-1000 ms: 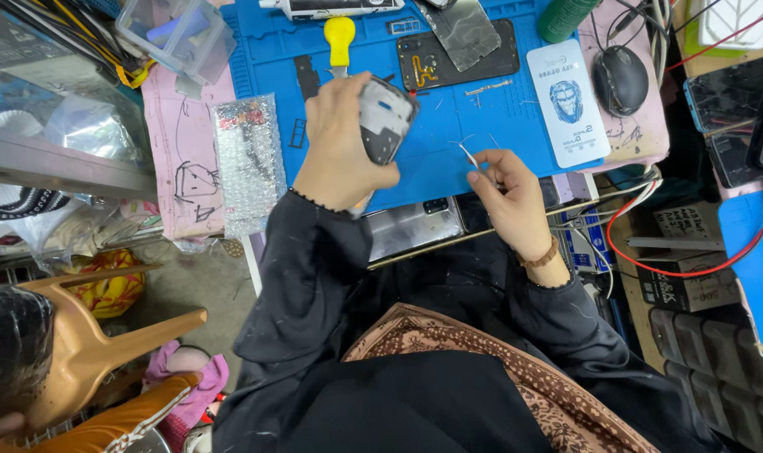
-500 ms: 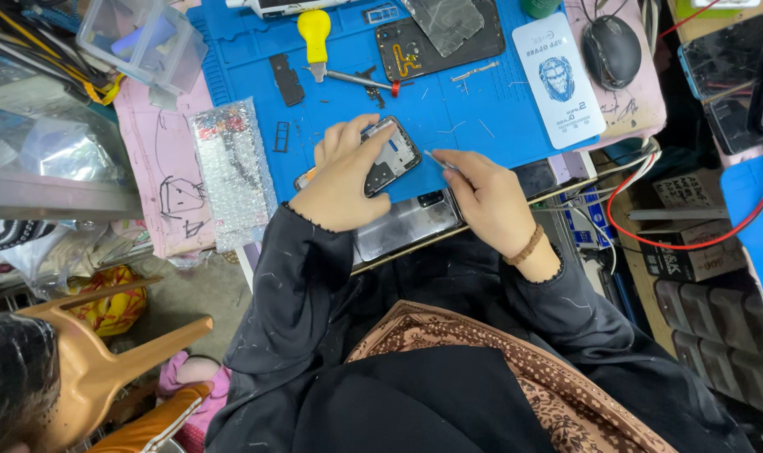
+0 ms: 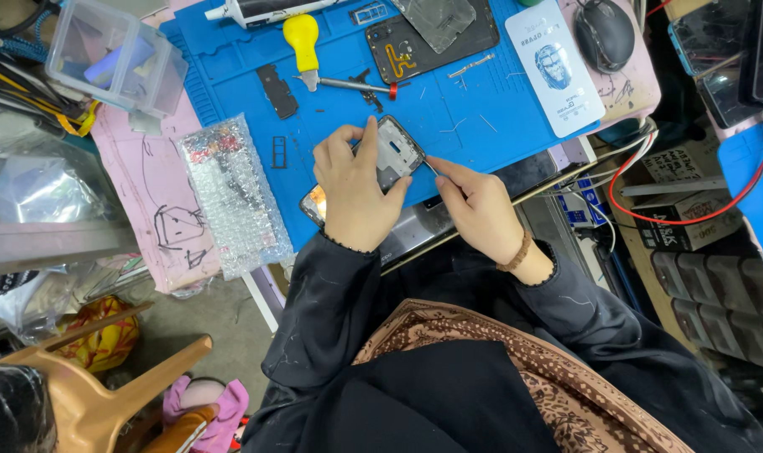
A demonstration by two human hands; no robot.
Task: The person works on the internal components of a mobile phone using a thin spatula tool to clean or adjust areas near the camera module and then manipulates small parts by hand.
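Opened-up phone (image 3: pixel 380 164) with the back off, sitting at the near edge of the blue work mat (image 3: pixel 230 75), tilted, inner frame facing up. Left hand (image 3: pixel 354 189) wrapped around it from the left, fingers curled over the top edge, firmly clamped on the body. Right hand (image 3: pixel 475 205) just beside it on the right, fingertips pinched together on a thin metal tool (image 3: pixel 429 165), tip touching the phone's right edge. Brown bead bracelet (image 3: pixel 516 252) on that wrist, black sleeves on both arms.

Further out on the mat: yellow-handled screwdriver (image 3: pixel 303 42) lying up top, small dark strip part (image 3: pixel 277 91) left of it, dark back cover (image 3: pixel 423 38) with a clear panel on top, a few loose screws and thin bits scattered between. White printed card (image 3: pixel 554 67) at the mat's right edge, black mouse (image 3: pixel 604 33) just past it on a pink pad. Bubble wrap piece (image 3: pixel 235 195) overlapping the mat's left edge and the pink sheet (image 3: pixel 146 184), clear plastic box (image 3: pixel 117 57) in the far left corner. Red cable (image 3: pixel 692 214) looping off to the right, orange-brown plastic chair (image 3: pixel 96 394) down by the floor.
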